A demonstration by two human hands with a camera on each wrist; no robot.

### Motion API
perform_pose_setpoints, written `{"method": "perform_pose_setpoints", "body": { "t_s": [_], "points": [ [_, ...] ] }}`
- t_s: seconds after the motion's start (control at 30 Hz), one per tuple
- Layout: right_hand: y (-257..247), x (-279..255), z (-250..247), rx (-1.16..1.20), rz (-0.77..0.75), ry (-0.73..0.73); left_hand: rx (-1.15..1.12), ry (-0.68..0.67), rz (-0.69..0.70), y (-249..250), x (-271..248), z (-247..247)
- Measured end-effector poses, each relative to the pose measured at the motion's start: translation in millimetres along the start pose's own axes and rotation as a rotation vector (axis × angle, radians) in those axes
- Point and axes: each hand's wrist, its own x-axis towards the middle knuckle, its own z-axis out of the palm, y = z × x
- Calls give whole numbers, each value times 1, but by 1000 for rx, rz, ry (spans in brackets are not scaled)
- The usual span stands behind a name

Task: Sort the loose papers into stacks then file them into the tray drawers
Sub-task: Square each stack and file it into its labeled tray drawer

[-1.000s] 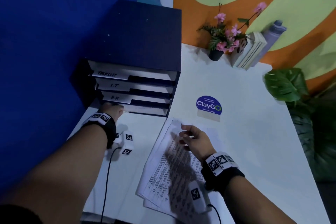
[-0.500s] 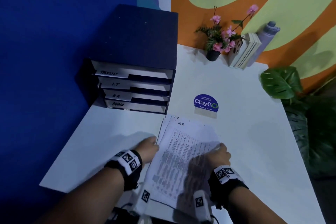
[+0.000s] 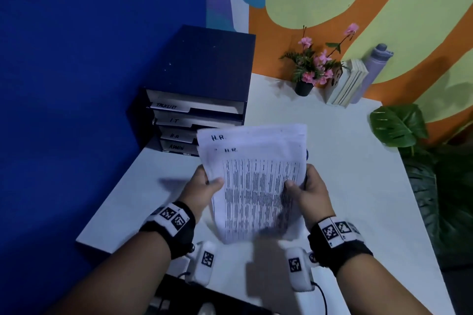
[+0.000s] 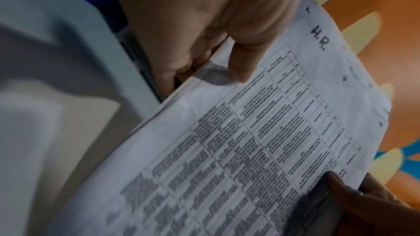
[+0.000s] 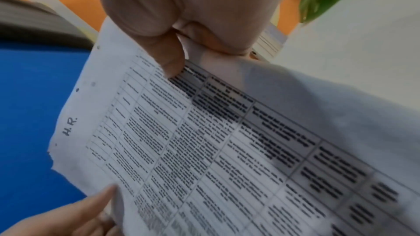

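While the left hand (image 3: 204, 185) and right hand (image 3: 308, 188) each pinch a side of the H.R. papers (image 3: 256, 181) | H.R. drawer (image 3: 179, 135) sits ahead-left, at the table's (image 3: 358, 186) far-left corner | long side points away.

A potted plant (image 3: 311, 69) with pink flowers stands at the far edge of the white table (image 3: 358, 186), just beside a row of books (image 3: 345, 83) and a lilac bottle (image 3: 372, 69). A big green leaf (image 3: 396, 125) overhangs the table's right side.
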Motion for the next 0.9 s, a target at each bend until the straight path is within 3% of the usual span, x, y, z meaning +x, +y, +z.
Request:
{"method": "perform_pose_setpoints", "body": {
  "t_s": [0.13,0.27,0.43,0.67,0.8,0.9],
  "points": [
    [-25,0,-3,145,-152,13,-134,147,211,43,-15,12],
    [-32,-5,-8,249,-207,-12,-251,106,334,60,-29,16],
    [-30,-10,-6,238,-214,-29,-173,168,349,54,-34,22],
    [-23,-8,0,259,-76,-38,-101,238,338,46,-29,24],
    [-9,0,1,92,-22,-58,-102,267,303,47,-26,20],
    [-1,5,4,-52,-27,-99,-95,380,282,55,-24,13]
  ]
}}
